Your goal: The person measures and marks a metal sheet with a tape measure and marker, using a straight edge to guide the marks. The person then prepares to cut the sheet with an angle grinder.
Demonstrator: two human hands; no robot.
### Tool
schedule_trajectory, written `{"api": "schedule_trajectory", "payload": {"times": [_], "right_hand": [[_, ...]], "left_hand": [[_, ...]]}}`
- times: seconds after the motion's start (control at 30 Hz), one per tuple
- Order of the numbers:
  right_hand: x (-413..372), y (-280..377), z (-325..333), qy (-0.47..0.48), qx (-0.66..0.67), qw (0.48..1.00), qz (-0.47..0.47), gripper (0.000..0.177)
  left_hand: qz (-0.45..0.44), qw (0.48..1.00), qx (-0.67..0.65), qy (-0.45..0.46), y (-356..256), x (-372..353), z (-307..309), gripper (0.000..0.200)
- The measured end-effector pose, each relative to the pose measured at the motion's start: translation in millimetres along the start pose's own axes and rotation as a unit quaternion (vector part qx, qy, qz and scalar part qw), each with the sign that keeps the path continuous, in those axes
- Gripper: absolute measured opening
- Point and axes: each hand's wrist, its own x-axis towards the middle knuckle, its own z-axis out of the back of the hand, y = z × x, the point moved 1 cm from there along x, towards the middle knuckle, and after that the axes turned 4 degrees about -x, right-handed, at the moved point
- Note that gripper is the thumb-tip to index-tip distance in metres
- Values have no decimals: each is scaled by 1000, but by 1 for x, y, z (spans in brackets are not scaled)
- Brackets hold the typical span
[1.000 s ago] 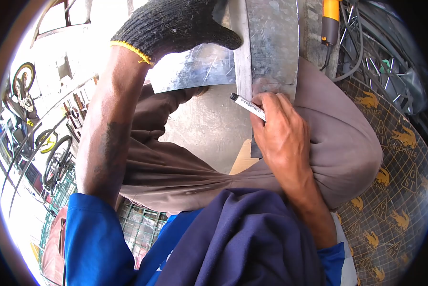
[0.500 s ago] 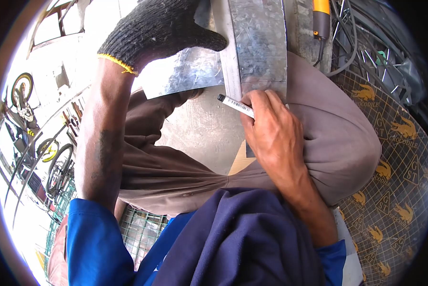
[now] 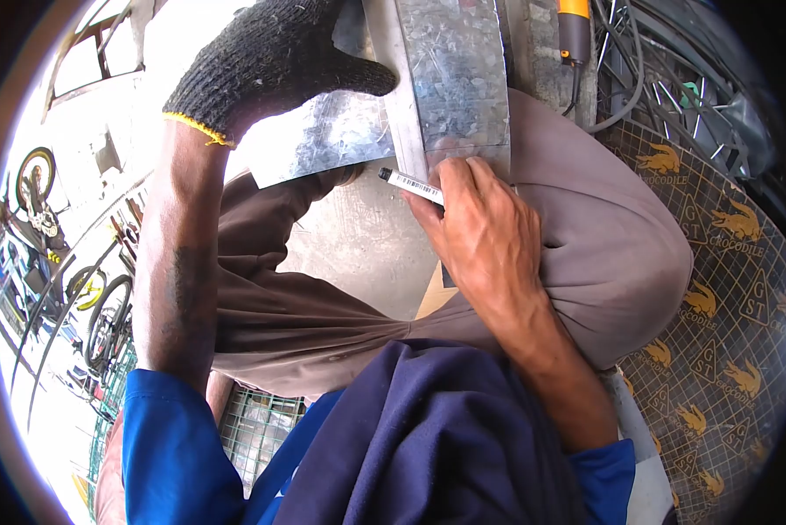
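My left hand [image 3: 275, 66], in a black knitted glove with a yellow cuff edge, lies over a shiny sheet metal piece [image 3: 323, 136], its thumb stretched against a flat metal strip [image 3: 399, 96]. Its other fingertips are cut off by the top of the view. My bare right hand [image 3: 485, 227] is closed around a white marker [image 3: 415, 186] with a black end pointing left. That hand rests at the lower edge of the metal sheet [image 3: 463, 79] right of the strip. A thin line crosses this sheet near its lower edge.
An orange and grey power tool [image 3: 574, 31] with a cord lies at the top right, near cables and metal rods [image 3: 681, 105]. A dark board with crocodile prints [image 3: 716, 306] is on the right. Bicycles [image 3: 108, 319] stand at far left. My bent legs surround the grey floor [image 3: 349, 236].
The whole scene, with both hands and the metal, has shifted slightly left in view. The marker remains in my right hand, its black end still pointing left.
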Motion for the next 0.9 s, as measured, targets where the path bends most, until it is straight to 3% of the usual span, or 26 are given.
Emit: {"api": "schedule_trajectory", "payload": {"times": [0.43,0.67,0.9], "right_hand": [[2,1,-1,-3,-10,1000,-8,36],[3,3,0,8,0,1000,-13,36],[3,3,1,17,-14,1000,5,40]], "left_hand": [[12,1000,28,9,2,-1,-4,121],[19,1000,8,-10,-25,-13,9,122],[-13,1000,28,-1,7,-1,-5,122]]}}
